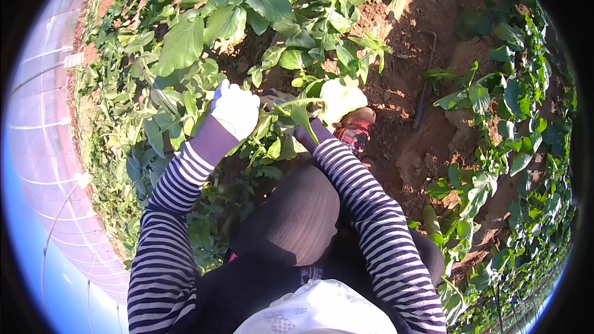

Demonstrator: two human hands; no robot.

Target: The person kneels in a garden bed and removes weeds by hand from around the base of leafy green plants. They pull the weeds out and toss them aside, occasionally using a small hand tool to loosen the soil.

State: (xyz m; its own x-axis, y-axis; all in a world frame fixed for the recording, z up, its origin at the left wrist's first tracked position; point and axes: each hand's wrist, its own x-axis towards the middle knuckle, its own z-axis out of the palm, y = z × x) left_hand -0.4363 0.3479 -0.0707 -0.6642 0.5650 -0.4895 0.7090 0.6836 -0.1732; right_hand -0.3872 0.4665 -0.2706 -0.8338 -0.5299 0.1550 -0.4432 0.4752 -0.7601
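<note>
My left hand (235, 107), in a white glove with blue on the finger side, is curled among broad green leaves. Its fingers face away from me, so whether they grip anything is hidden. My right hand (277, 99) reaches in from the right, mostly covered by a leaf; only a greyish bit of glove shows beside the left hand. Over its wrist lie a pale leaf stalk (301, 101) and a large sunlit leaf (344, 99). Leafy crop plants (222, 23) crowd around and beyond both hands.
A thin hooked hand tool (421, 102) lies on the brown soil (394, 148) to the right. My plaid-topped shoe (356, 131) is beside the plants. An oblong green vegetable (431, 221) lies near another leafy row (482, 190). Plastic greenhouse sheeting (44, 102) rises at left.
</note>
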